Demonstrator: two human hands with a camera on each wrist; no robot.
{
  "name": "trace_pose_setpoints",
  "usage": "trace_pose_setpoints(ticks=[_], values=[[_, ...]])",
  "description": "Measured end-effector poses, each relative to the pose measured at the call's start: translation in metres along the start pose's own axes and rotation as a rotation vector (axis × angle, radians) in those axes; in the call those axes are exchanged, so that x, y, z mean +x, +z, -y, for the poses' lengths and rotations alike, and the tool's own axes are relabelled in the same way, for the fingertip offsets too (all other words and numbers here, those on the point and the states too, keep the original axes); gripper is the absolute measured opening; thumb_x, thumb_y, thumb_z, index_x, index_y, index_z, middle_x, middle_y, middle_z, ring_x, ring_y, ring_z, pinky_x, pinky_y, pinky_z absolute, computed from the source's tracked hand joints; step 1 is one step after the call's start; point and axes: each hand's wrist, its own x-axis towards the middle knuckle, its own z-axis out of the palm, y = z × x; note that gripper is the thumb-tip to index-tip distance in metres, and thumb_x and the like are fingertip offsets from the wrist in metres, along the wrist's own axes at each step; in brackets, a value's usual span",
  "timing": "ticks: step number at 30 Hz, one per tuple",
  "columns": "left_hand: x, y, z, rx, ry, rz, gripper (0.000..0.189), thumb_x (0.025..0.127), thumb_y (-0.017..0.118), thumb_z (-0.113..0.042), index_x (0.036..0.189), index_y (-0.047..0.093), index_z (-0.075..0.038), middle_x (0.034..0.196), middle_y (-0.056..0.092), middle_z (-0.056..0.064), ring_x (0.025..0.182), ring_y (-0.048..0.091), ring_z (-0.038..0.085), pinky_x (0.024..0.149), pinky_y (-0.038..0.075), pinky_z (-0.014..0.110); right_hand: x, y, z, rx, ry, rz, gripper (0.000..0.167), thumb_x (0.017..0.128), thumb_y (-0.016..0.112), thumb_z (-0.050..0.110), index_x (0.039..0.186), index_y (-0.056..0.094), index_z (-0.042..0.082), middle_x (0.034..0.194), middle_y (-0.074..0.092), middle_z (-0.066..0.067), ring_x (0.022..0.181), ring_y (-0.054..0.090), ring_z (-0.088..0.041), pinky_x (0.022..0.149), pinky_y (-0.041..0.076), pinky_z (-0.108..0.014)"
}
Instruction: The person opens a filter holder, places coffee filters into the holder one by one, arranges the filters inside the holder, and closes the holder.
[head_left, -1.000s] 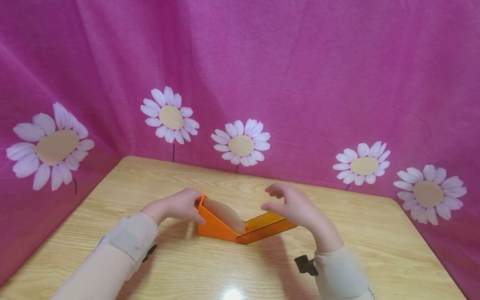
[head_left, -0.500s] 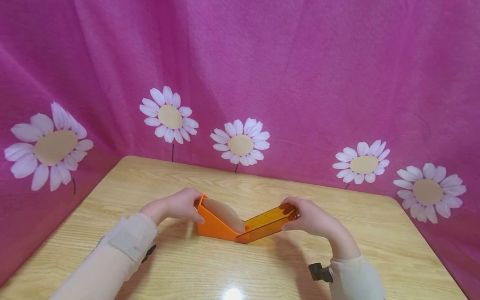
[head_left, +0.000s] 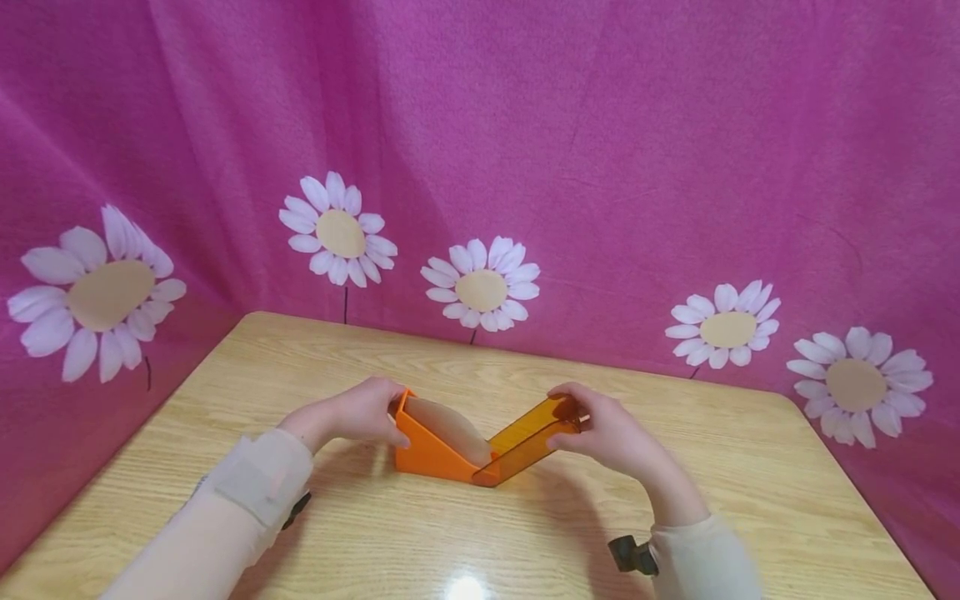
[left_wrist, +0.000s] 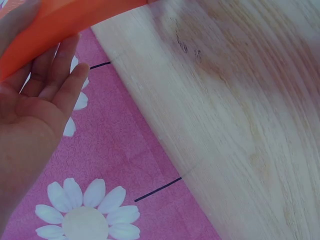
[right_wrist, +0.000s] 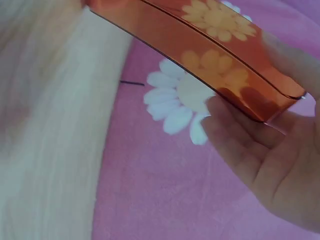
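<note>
In the head view an orange wedge-shaped case (head_left: 431, 452) stands on the table, its tall end to the left. A tan, round-edged flat piece (head_left: 447, 425) rises out of it; its kind is unclear. My left hand (head_left: 358, 411) grips the tall end, thumb on the near side. From the case's low right end a see-through amber lid (head_left: 531, 442) slants up to the right, swung open. My right hand (head_left: 609, 432) holds the lid's raised end between thumb and fingers. The right wrist view shows this amber lid (right_wrist: 200, 60) between thumb and fingers.
The pale wooden table (head_left: 360, 533) has its far edge against a magenta curtain (head_left: 600, 167) printed with white flowers. The curtain also runs along the table's left and right sides.
My right hand has come down onto the lid's free end and taken hold of it. The lid now tilts up more steeply. Left hand and case have stayed in place.
</note>
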Motion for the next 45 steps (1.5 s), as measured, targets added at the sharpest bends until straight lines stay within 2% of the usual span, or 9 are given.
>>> trace_pose_setpoints(ticks=[4, 11, 16, 22, 26, 33, 41, 45], values=[[0.0, 0.001, 0.001, 0.002, 0.027, -0.012, 0.029, 0.072, 0.076, -0.008, 0.097, 0.063, -0.003, 0.088, 0.065, 0.001, 0.083, 0.059, 0.011, 0.079, 0.049, 0.028, 0.002, 0.009, 0.0, 0.069, -0.011, -0.068, 0.052, 0.079, 0.073, 0.012, 0.123, 0.051, -0.002, 0.106, 0.063, -0.017, 0.098, 0.06, -0.027, 0.084, 0.052, -0.037], [0.006, 0.008, 0.002, -0.02, 0.07, -0.044, 0.031, 0.071, 0.075, -0.007, 0.1, 0.063, -0.004, 0.089, 0.066, 0.001, 0.082, 0.058, 0.01, 0.079, 0.048, 0.027, 0.004, 0.016, -0.002, 0.113, -0.006, -0.14, 0.055, 0.08, 0.072, 0.013, 0.127, 0.047, -0.003, 0.111, 0.061, -0.018, 0.101, 0.06, -0.029, 0.089, 0.05, -0.04], [0.01, 0.011, -0.003, -0.048, 0.072, -0.053, 0.039, 0.071, 0.075, -0.005, 0.107, 0.06, -0.003, 0.093, 0.065, 0.002, 0.086, 0.059, 0.012, 0.082, 0.049, 0.029, 0.005, 0.017, -0.002, 0.152, 0.015, -0.16, 0.055, 0.081, 0.071, 0.011, 0.128, 0.046, -0.004, 0.114, 0.06, -0.021, 0.103, 0.059, -0.03, 0.09, 0.049, -0.041], [0.013, 0.014, -0.008, -0.036, 0.05, -0.076, 0.035, 0.073, 0.073, -0.005, 0.105, 0.057, -0.004, 0.093, 0.064, 0.002, 0.09, 0.059, 0.015, 0.086, 0.048, 0.034, 0.005, 0.018, -0.003, 0.188, 0.019, -0.181, 0.052, 0.081, 0.07, 0.009, 0.126, 0.047, -0.004, 0.113, 0.06, -0.021, 0.102, 0.059, -0.03, 0.089, 0.05, -0.04], [0.016, 0.017, -0.009, -0.05, 0.026, -0.085, 0.036, 0.077, 0.072, -0.005, 0.109, 0.057, -0.004, 0.098, 0.065, 0.002, 0.095, 0.059, 0.017, 0.091, 0.047, 0.037, 0.006, 0.021, -0.003, 0.21, 0.027, -0.184, 0.051, 0.081, 0.07, 0.009, 0.125, 0.048, -0.004, 0.112, 0.061, -0.02, 0.101, 0.06, -0.028, 0.088, 0.05, -0.037], [0.024, 0.025, -0.013, -0.039, -0.005, -0.088, 0.038, 0.081, 0.07, -0.009, 0.116, 0.056, -0.007, 0.104, 0.064, 0.0, 0.099, 0.057, 0.016, 0.094, 0.046, 0.036, 0.01, 0.027, -0.004, 0.194, 0.048, -0.187, 0.055, 0.08, 0.071, 0.008, 0.128, 0.046, -0.002, 0.111, 0.062, -0.018, 0.102, 0.059, -0.028, 0.09, 0.049, -0.039], [0.031, 0.037, -0.022, -0.008, 0.05, -0.076, 0.032, 0.083, 0.068, -0.012, 0.113, 0.057, -0.006, 0.099, 0.064, 0.001, 0.094, 0.058, 0.016, 0.088, 0.047, 0.033, 0.013, 0.033, -0.008, 0.159, 0.094, -0.204, 0.052, 0.079, 0.071, 0.006, 0.124, 0.047, -0.001, 0.111, 0.061, -0.018, 0.103, 0.058, -0.029, 0.092, 0.047, -0.043], [0.034, 0.041, -0.027, 0.004, 0.045, -0.08, 0.032, 0.084, 0.068, -0.014, 0.113, 0.056, -0.006, 0.099, 0.064, 0.001, 0.095, 0.057, 0.017, 0.089, 0.047, 0.034, 0.015, 0.032, -0.009, 0.149, 0.109, -0.205, 0.055, 0.079, 0.07, 0.007, 0.128, 0.046, -0.002, 0.115, 0.06, -0.019, 0.106, 0.058, -0.032, 0.095, 0.046, -0.045]])
